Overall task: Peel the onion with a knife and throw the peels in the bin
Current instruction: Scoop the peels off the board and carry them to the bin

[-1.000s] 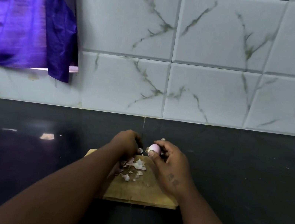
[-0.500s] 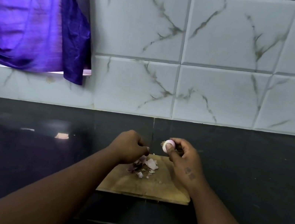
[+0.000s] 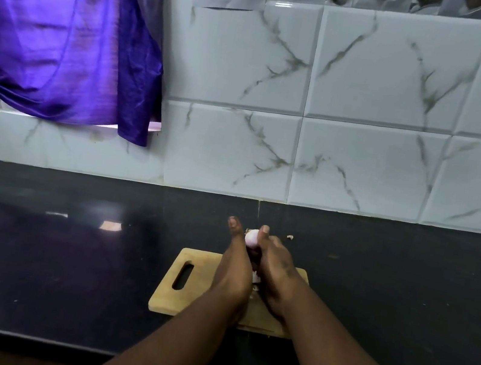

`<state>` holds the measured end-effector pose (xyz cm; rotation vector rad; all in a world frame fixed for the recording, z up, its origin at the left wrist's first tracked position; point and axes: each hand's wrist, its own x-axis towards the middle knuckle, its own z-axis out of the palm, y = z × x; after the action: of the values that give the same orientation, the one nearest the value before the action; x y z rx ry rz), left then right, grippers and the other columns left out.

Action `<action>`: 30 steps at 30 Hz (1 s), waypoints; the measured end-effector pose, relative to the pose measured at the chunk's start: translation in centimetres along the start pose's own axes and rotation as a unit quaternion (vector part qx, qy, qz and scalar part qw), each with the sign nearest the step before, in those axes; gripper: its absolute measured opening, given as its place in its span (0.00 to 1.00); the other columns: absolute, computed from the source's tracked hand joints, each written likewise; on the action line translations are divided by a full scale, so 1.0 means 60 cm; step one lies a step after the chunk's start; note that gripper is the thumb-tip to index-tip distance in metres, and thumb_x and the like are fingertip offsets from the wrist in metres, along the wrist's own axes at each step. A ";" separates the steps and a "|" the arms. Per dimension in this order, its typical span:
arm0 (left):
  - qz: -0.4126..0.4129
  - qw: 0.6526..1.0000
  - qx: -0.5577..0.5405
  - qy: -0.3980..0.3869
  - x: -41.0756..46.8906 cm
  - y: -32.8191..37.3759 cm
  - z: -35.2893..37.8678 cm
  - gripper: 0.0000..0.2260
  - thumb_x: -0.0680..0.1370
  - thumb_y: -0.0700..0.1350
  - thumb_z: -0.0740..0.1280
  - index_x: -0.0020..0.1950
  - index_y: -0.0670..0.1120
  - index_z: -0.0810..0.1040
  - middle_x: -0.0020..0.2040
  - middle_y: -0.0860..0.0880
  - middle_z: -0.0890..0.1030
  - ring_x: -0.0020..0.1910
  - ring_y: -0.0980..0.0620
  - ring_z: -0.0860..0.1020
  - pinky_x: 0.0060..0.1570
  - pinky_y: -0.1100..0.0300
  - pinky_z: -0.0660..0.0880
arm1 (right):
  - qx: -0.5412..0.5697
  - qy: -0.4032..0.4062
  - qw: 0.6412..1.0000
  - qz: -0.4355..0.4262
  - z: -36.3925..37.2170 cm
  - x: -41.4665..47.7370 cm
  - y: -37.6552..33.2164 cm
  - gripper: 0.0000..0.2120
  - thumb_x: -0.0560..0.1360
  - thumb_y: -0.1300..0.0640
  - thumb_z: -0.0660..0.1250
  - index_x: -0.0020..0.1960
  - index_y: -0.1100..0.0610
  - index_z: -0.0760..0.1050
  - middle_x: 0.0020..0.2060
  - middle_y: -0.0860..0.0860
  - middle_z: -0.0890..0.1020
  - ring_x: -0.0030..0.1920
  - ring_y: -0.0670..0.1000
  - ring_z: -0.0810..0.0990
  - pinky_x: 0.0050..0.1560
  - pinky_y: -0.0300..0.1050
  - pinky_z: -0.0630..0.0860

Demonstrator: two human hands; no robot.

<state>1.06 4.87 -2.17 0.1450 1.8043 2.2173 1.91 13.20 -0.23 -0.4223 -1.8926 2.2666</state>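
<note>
A small peeled pinkish-white onion [image 3: 250, 236] sits at the fingertips of my right hand [image 3: 274, 267], which is shut on it. My left hand [image 3: 233, 264] is pressed palm-to-palm against the right one, fingers stretched forward and touching the onion's left side. Pale onion peels [image 3: 255, 277] show in the gap between the two palms, held there above the wooden cutting board [image 3: 178, 296]. Most of the peels are hidden by the hands. No knife and no bin are in view.
The cutting board, with a handle slot at its left, lies on a black glossy counter [image 3: 60, 263]. A small peel scrap [image 3: 290, 237] lies on the counter behind the hands. A marble-tiled wall [image 3: 364, 155] stands behind, with a purple curtain [image 3: 62, 25] at the left.
My left hand has left the peel pile and closed in against my right hand. The loose peels on the board are now between my palms. The view has tilted and shifted.
</note>
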 end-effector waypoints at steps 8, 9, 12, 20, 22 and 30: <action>0.014 0.997 -0.028 0.068 -0.046 0.010 0.013 0.52 0.49 0.90 0.44 0.51 0.61 0.86 0.55 0.48 0.88 0.59 0.44 0.84 0.68 0.38 0.76 | -0.027 0.032 0.999 0.006 0.014 -0.021 0.008 0.19 0.85 0.40 0.55 0.61 0.54 0.73 0.54 0.59 0.85 0.49 0.57 0.86 0.51 0.55 0.81; 0.014 0.996 -0.021 0.080 -0.053 0.012 0.015 0.51 0.51 0.90 0.43 0.51 0.61 0.86 0.54 0.49 0.88 0.58 0.45 0.84 0.68 0.39 0.76 | -0.032 0.040 0.999 0.009 0.018 -0.020 0.012 0.19 0.85 0.40 0.55 0.61 0.54 0.73 0.53 0.57 0.85 0.49 0.55 0.85 0.53 0.55 0.82; 0.018 0.994 -0.013 0.108 -0.064 0.017 0.017 0.49 0.59 0.87 0.40 0.52 0.58 0.86 0.52 0.50 0.88 0.55 0.47 0.85 0.66 0.41 0.77 | -0.010 0.063 0.997 0.041 0.031 -0.023 0.021 0.24 0.83 0.37 0.55 0.62 0.55 0.75 0.51 0.56 0.85 0.49 0.55 0.85 0.46 0.49 0.79; -0.039 0.941 -0.305 0.142 -0.083 0.031 0.020 0.28 0.87 0.61 0.50 0.62 0.41 0.81 0.56 0.42 0.85 0.56 0.45 0.84 0.62 0.48 0.79 | 0.306 0.059 0.946 0.091 0.028 -0.084 0.018 0.28 0.86 0.41 0.53 0.58 0.66 0.78 0.51 0.65 0.85 0.50 0.61 0.84 0.51 0.55 0.80; -0.041 0.921 -0.361 0.143 -0.097 0.035 0.016 0.25 0.88 0.56 0.53 0.64 0.39 0.81 0.63 0.38 0.83 0.63 0.41 0.82 0.71 0.44 0.75 | 0.354 0.055 0.929 0.095 0.030 -0.096 0.016 0.29 0.85 0.41 0.53 0.61 0.67 0.76 0.56 0.66 0.83 0.58 0.64 0.82 0.63 0.59 0.77; 0.034 0.895 -0.424 0.131 -0.235 0.053 -0.078 0.27 0.88 0.56 0.47 0.61 0.40 0.80 0.59 0.41 0.83 0.55 0.45 0.81 0.60 0.49 0.74 | 0.464 -0.016 0.882 0.084 0.115 -0.226 0.025 0.27 0.85 0.42 0.54 0.66 0.64 0.75 0.58 0.64 0.83 0.60 0.60 0.80 0.35 0.45 0.85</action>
<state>12.85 -4.05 1.28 -0.2863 0.7673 2.9537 12.67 2.40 0.97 -0.3884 -0.5924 2.9332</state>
